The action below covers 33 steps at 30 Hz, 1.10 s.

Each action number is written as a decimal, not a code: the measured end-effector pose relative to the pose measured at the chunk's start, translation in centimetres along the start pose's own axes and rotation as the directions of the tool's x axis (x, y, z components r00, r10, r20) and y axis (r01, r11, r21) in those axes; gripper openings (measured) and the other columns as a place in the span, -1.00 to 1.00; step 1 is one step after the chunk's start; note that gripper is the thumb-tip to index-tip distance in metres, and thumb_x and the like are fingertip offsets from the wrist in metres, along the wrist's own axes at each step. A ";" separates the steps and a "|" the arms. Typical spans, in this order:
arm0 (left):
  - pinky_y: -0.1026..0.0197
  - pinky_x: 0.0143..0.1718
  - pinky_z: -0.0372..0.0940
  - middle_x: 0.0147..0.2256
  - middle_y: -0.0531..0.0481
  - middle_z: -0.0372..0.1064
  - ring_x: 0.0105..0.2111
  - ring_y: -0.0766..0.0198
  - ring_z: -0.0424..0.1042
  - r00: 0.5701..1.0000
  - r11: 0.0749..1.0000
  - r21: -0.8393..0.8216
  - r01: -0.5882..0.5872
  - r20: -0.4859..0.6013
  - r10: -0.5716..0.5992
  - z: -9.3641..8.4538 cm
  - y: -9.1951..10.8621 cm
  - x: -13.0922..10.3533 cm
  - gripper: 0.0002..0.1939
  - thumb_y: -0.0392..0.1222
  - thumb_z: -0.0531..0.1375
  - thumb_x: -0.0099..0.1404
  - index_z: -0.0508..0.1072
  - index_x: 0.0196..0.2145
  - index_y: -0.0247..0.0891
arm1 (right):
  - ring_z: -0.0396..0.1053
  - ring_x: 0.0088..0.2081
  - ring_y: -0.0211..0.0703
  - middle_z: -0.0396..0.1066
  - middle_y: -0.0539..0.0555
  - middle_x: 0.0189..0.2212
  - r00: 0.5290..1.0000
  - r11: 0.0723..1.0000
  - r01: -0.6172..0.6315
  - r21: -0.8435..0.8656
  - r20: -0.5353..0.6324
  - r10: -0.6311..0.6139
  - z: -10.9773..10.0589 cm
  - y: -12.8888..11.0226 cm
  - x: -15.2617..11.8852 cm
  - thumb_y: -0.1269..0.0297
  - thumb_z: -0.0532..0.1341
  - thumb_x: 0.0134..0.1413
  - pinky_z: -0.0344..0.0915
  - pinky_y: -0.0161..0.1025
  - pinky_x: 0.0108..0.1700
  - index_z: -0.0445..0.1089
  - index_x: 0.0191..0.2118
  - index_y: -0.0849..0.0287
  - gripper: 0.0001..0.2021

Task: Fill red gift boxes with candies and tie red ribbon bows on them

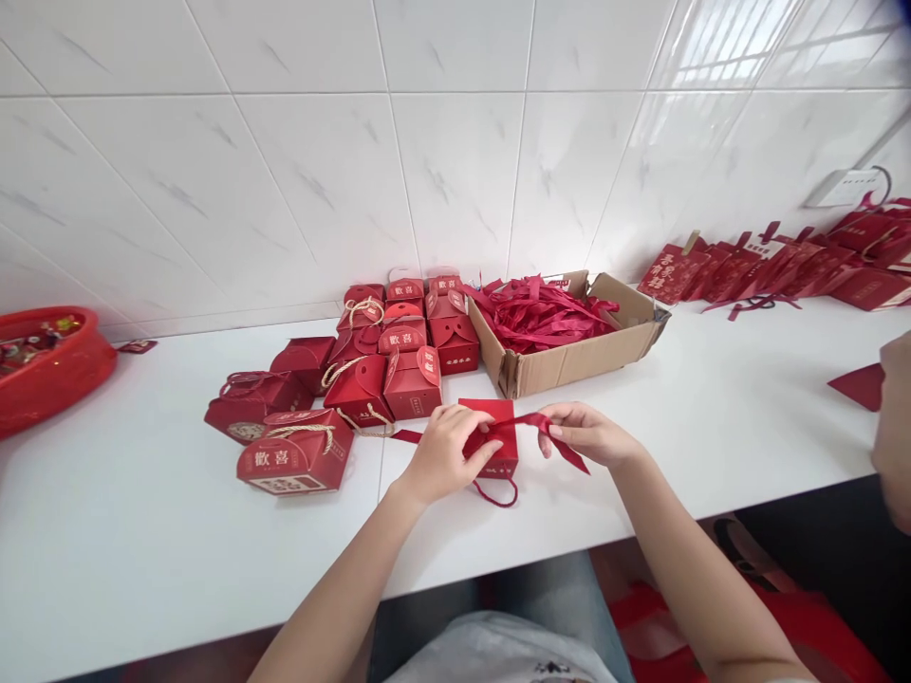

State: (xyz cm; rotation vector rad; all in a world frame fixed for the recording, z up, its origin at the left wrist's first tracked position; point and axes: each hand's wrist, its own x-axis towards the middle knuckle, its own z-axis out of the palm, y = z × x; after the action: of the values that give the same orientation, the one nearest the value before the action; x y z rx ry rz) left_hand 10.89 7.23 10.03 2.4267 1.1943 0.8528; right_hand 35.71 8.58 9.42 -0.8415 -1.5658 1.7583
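A small red box (507,459) with a dark red cord handle (498,503) rests on the white table in front of me. My left hand (450,451) lies over the box's left side, its thumb and fingers closed on the dark red ribbon at the box top. One ribbon end sticks out to the left of this hand. My right hand (580,433) is to the right of the box, pinching the ribbon (569,455), whose other end hangs down toward the table. The ribbon runs between both hands across the box.
Several red boxes (414,384) stand at the left, some with rope handles. A cardboard box (569,368) of ribbons sits behind. At far left is a red basin (64,375); at right, red bags (676,270) and another person's hand (893,427).
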 end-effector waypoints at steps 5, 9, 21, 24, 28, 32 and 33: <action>0.00 0.00 0.03 -0.21 -0.04 0.47 -0.15 0.13 0.40 0.993 0.993 -0.040 0.109 -0.033 -0.110 -0.3 0.6 1.0 -0.75 -0.02 0.04 0.32 0.40 -0.20 -0.19 | 0.44 -0.35 -0.17 0.48 0.04 -0.40 0.996 0.992 0.084 0.090 -0.026 -0.082 2.0 -0.8 0.9 0.11 0.22 0.08 0.33 -0.14 -0.18 0.30 0.02 0.13 -0.60; -0.02 0.01 0.03 -0.27 -0.01 0.47 -0.18 0.14 0.40 0.966 0.965 -0.144 0.220 -0.103 -0.236 -0.4 1.3 2.9 -0.75 0.01 0.07 0.29 0.42 -0.31 -0.20 | 0.46 -0.35 -0.18 0.51 0.05 -0.36 0.996 0.990 0.083 0.116 0.011 -0.084 3.4 -1.0 1.8 0.12 0.19 0.11 0.35 -0.16 -0.19 0.18 0.06 0.10 -0.58; 0.12 -0.17 0.25 -0.37 -0.01 0.45 -0.30 0.21 0.41 0.948 0.928 -0.278 0.249 -0.127 -0.292 0.2 1.2 3.9 -0.94 -0.22 0.20 0.15 0.40 -0.45 -0.23 | 0.39 -0.29 -0.14 0.47 0.11 -0.26 0.969 0.810 -0.008 -0.587 -0.203 -0.138 2.1 -1.3 2.6 0.03 0.24 0.02 0.31 -0.21 -0.25 0.46 -0.13 0.12 -0.65; 0.13 -0.15 0.26 -0.36 -0.01 0.44 -0.29 0.21 0.41 0.954 0.926 -0.296 0.233 -0.116 -0.277 0.1 1.1 3.9 -0.94 -0.21 0.21 0.14 0.41 -0.43 -0.23 | 0.37 -0.15 -0.09 0.44 0.12 -0.14 0.955 0.825 0.120 -0.552 -0.163 -0.248 2.3 -1.1 3.5 0.06 0.24 0.03 0.28 -0.17 -0.11 0.50 -0.14 0.09 -0.69; 0.15 -0.13 0.26 -0.33 -0.01 0.43 -0.26 0.22 0.41 0.955 0.921 -0.315 0.228 -0.112 -0.275 -0.1 0.8 3.9 -0.94 -0.21 0.22 0.15 0.41 -0.42 -0.23 | 0.38 -0.24 -0.14 0.49 0.08 -0.26 0.972 0.952 0.138 -0.272 -0.150 -0.183 3.0 0.1 4.1 0.08 0.21 0.07 0.28 -0.20 -0.16 0.54 -0.25 0.14 -0.73; 0.15 -0.11 0.25 -0.34 0.00 0.43 -0.26 0.21 0.41 0.955 0.917 -0.321 0.237 -0.097 -0.280 -0.2 0.9 3.7 -0.94 -0.21 0.22 0.15 0.41 -0.43 -0.22 | 0.30 -0.45 -0.27 0.47 0.02 -0.46 0.981 0.990 0.037 -0.135 -0.186 -0.062 3.3 0.9 3.9 0.09 0.27 -0.01 0.25 -0.30 -0.36 0.55 -0.35 0.20 -0.74; 0.14 -0.09 0.24 -0.32 -0.01 0.44 -0.23 0.20 0.41 0.956 0.918 -0.321 0.233 -0.094 -0.276 -0.3 1.0 3.5 -0.93 -0.19 0.22 0.15 0.41 -0.41 -0.22 | 0.25 -0.51 -0.31 0.44 0.00 -0.51 0.979 0.991 0.022 -0.130 -0.197 -0.047 3.3 1.0 3.9 0.09 0.29 -0.03 0.21 -0.32 -0.44 0.54 -0.37 0.21 -0.74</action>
State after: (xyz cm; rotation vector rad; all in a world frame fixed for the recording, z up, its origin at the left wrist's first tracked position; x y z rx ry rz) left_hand 12.99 9.46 12.05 1.9419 1.2843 1.0495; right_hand 30.73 9.65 8.57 -1.0133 -1.5603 1.5108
